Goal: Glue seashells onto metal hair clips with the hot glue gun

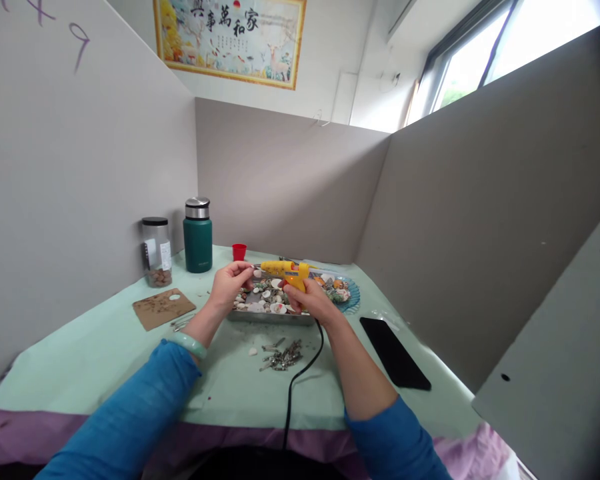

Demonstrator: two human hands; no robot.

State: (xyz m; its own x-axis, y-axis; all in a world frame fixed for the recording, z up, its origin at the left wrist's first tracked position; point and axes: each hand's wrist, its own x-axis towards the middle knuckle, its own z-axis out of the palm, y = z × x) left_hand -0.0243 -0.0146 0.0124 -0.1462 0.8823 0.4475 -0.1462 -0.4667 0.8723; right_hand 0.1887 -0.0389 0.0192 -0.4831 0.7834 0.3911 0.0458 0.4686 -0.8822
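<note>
My right hand point(307, 299) is wrapped round the grip of a yellow glue gun point(280, 267), whose nozzle points left. At the nozzle, my left hand point(233, 280) pinches something small that I cannot make out, its fingers closed. Beneath both hands lies a metal tray point(270, 319) holding many small shells point(256, 298), partly covered by the hands and the gun. Closer to me on the table are a heap of small metal clips point(284, 356) and a single white shell point(253, 351).
A black cord point(291, 387) runs from the glue gun to the table's front edge. Left stand a green bottle point(198, 240), a clear jar point(157, 257) and a brown board point(155, 310). Behind are a red cup point(239, 252) and blue plate point(354, 298); a black phone-like slab point(395, 353) lies right.
</note>
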